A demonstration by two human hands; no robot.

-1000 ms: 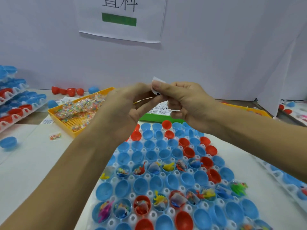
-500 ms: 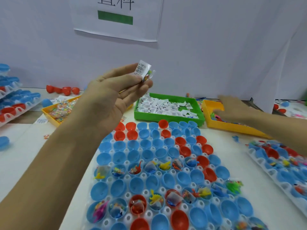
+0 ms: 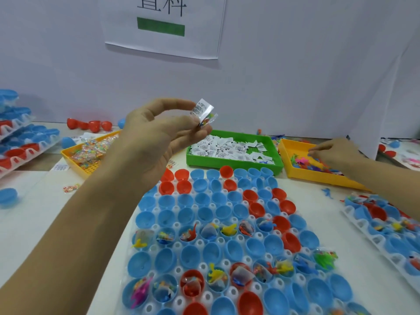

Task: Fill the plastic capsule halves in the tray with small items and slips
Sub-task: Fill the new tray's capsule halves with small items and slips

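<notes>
My left hand is raised above the table and pinches a white printed slip together with a small clear bead packet. My right hand reaches into the yellow tray of small coloured toys at the right, fingers curled down among them; whether it grips one is hidden. Below lies the white tray of blue and red capsule halves; two of its rows hold toys and packets, the others are empty.
A green tray of white slips stands behind the capsule tray. A yellow tray of bead packets is at the left, with stacked capsule trays beyond it. Another capsule tray lies at the right. A white wall stands close behind.
My hands have parted: the right hand left the slip and moved right into the toy tray. The left hand keeps the slip and packet raised.
</notes>
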